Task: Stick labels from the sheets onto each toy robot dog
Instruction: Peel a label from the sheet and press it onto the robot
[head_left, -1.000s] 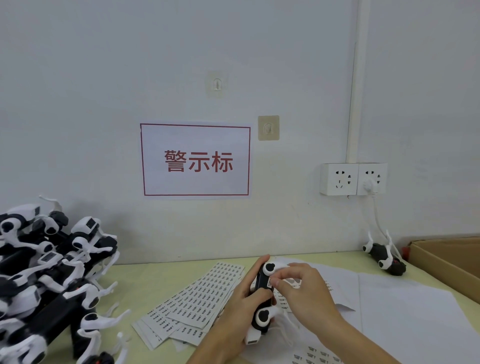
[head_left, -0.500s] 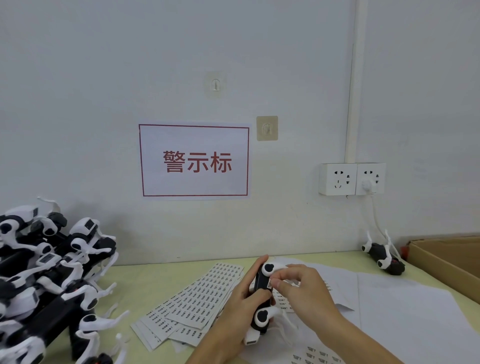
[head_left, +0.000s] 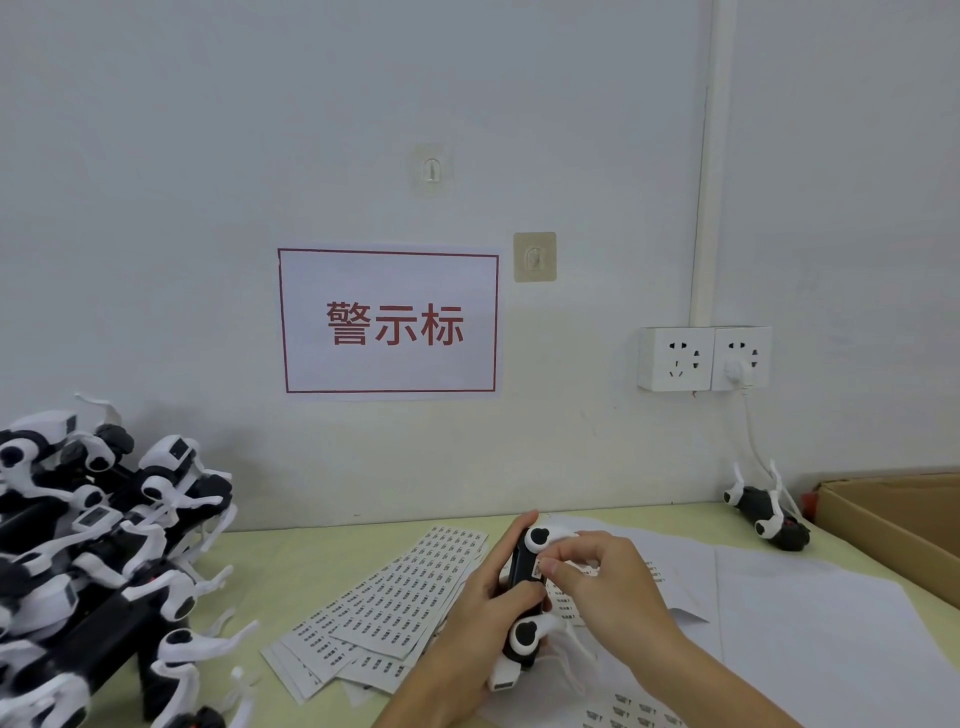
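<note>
My left hand (head_left: 480, 605) grips a black-and-white toy robot dog (head_left: 524, 631), holding it on its side above the table. My right hand (head_left: 602, 577) pinches a small label (head_left: 536, 567) with thumb and forefinger against the dog's black body. A fan of label sheets (head_left: 395, 603) lies on the table just left of my hands. More partly used sheets (head_left: 631, 714) lie under my right forearm.
A heap of toy robot dogs (head_left: 98, 551) fills the left side. One dog (head_left: 769, 514) lies by the wall at right, beside an open cardboard box (head_left: 893, 525). White backing paper (head_left: 810, 623) covers the table at right. A wall socket (head_left: 704, 358) has a cable plugged in.
My right thumb and forefinger have closed in on the dog's body with the label. The left hand keeps the dog nearly still.
</note>
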